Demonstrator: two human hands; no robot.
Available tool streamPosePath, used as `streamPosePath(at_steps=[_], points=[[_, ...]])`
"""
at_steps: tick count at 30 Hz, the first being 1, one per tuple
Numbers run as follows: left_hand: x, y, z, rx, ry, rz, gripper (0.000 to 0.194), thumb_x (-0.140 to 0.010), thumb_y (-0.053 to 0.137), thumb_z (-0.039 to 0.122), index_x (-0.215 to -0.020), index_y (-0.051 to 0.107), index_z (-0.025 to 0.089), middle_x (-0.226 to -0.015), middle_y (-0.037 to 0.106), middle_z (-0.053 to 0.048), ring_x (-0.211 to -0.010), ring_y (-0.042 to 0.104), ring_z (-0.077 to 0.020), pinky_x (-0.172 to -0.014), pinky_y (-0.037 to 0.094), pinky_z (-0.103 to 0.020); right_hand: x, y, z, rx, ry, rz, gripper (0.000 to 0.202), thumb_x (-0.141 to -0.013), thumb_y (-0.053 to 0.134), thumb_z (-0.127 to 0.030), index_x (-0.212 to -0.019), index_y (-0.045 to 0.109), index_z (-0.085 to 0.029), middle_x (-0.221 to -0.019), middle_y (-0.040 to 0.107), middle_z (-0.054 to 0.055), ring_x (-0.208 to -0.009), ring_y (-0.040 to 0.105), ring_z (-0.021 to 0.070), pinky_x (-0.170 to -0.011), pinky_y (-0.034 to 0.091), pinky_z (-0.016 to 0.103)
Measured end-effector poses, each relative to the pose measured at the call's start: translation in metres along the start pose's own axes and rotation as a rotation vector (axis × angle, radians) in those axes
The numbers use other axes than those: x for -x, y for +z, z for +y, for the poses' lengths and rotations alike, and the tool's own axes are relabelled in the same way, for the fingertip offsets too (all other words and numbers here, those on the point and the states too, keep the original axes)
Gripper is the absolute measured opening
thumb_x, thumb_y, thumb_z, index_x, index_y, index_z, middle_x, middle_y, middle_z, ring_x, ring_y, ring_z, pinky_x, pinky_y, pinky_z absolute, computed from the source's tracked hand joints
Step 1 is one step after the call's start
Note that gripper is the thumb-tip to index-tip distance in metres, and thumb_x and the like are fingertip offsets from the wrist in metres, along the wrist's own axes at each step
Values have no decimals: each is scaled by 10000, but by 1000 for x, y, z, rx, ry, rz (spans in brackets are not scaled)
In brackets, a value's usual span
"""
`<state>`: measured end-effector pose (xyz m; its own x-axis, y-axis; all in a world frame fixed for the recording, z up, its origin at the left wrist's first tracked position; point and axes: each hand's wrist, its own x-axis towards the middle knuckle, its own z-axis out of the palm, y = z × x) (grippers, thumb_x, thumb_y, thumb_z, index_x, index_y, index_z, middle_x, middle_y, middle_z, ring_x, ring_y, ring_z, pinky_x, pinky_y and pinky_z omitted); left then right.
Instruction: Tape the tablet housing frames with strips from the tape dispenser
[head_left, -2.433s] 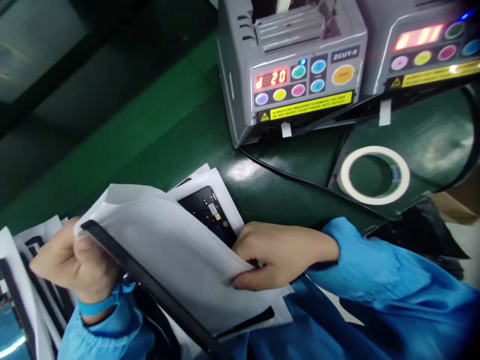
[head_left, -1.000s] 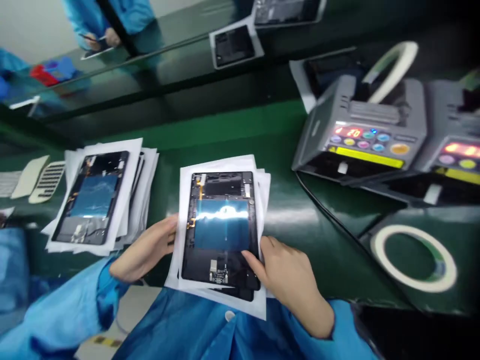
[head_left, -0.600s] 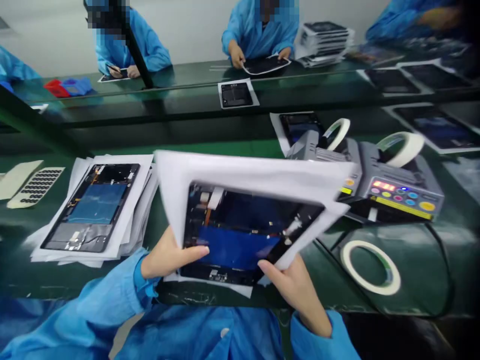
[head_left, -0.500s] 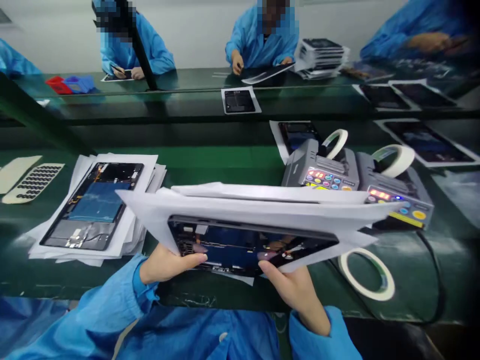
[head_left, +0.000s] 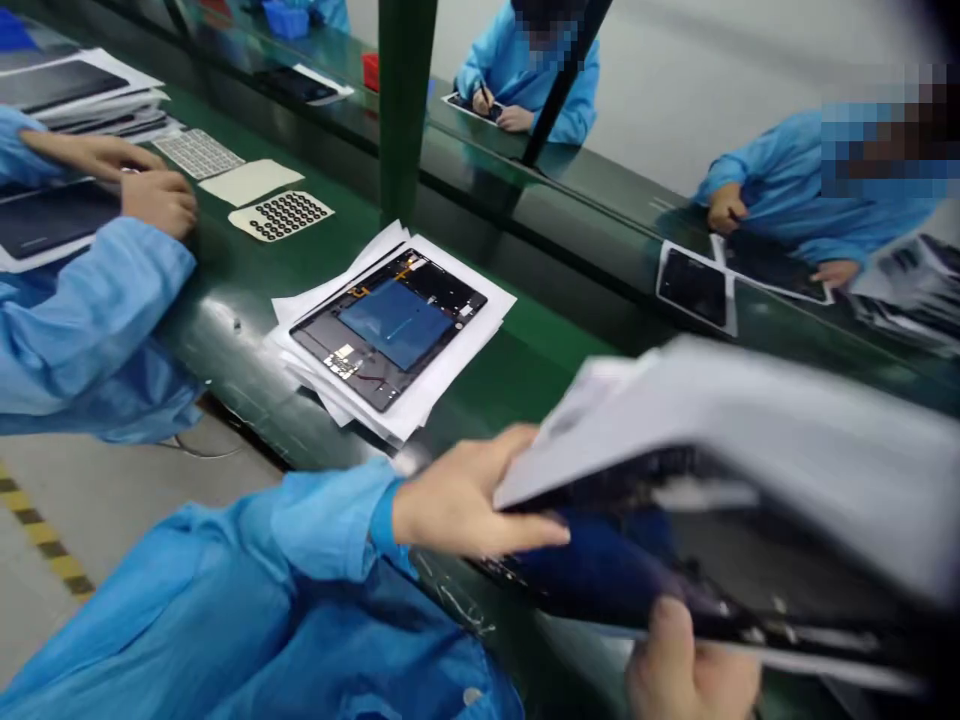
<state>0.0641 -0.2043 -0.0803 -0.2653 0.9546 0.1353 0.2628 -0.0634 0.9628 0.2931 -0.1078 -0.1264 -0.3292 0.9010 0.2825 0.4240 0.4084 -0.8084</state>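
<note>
My left hand (head_left: pixel 472 497) grips the left end of a stack of black tablet housings (head_left: pixel 600 560) and white paper sheets (head_left: pixel 720 400), thumb on the top housing. The stack is tilted and blurred by motion. At its lower edge my right hand (head_left: pixel 694 665) holds on, thumb over the rim and the other fingers partly hidden. Left of the stack, an open tablet housing (head_left: pixel 397 325) with a blue panel lies on layered white paper (head_left: pixel 487 295) on the green bench.
A co-worker's hands (head_left: pixel 154 190) work over a dark tablet (head_left: pixel 60 215) at the left. Sticker sheets (head_left: pixel 281 215) lie near them. A green post (head_left: pixel 405 110) rises behind the bench. Two people (head_left: pixel 570 85) (head_left: pixel 795 190) sit across a raised ledge.
The view has swung left, bringing the neighbour's hands into sight. The tape dispensers and tape roll are out of view. Both hands still hold the stack, now at the right and steeply tilted.
</note>
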Motion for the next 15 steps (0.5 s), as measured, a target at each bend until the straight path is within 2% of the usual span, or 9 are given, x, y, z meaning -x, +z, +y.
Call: streamPosePath(at_steps=[3, 5, 8, 10, 13, 15], points=[[-13, -64, 19, -34, 71, 157, 725, -727, 718, 372, -1351, 428, 146, -1361, 507, -85, -1266, 459, -285, -1105, 326, -360, -28, 45, -36, -129, 14, -207, 274, -844, 552, -471, -987, 635, -253, -947, 674, 69, -975, 611, 286, -874, 482, 446], [-26, -111, 24, -69, 68, 202, 696, -690, 747, 317, -1300, 483, 113, -1330, 534, -82, -1275, 441, -303, -1126, 276, -387, -52, 86, -59, -323, 23, -404, 374, -857, 533, -491, -1113, 594, -225, -1053, 664, 76, -1051, 591, 270, -893, 488, 438], [-47, -172, 17, -100, -27, 173, 619, -666, 750, 270, -1233, 545, 129, -1224, 607, -66, -1195, 510, -301, -1066, 350, -406, -86, 147, -86, -525, 29, -638, 473, -850, 534, -513, -1206, 547, -203, -1134, 643, 79, -1115, 567, 262, -931, 477, 435], [-59, -207, 5, -169, -96, 182, 560, -688, 726, 270, -1203, 566, 122, -1154, 635, -78, -1111, 562, -288, -989, 413, -411, -100, 178, -95, -566, 60, -705, 491, -836, 543, -523, -1202, 544, -196, -1151, 636, 75, -1131, 559, 261, -945, 472, 432], [-56, -245, -14, -328, -255, 267, 411, -765, 656, 350, -1097, 635, 110, -1062, 657, -98, -1003, 601, -271, -923, 442, -428, -103, 199, -97, -548, 105, -751, 516, -840, 520, -541, -1216, 520, -188, -1212, 602, 84, -1151, 544, 260, -977, 449, 444], [-34, -256, -24, -321, -270, 286, 427, -792, 620, 425, -1115, 644, 147, -1101, 650, -88, -1037, 590, -266, -947, 429, -419, -96, 197, -94, -482, 83, -764, 525, -852, 499, -553, -1232, 507, -190, -1267, 560, 94, -1197, 504, 264, -1028, 398, 467]])
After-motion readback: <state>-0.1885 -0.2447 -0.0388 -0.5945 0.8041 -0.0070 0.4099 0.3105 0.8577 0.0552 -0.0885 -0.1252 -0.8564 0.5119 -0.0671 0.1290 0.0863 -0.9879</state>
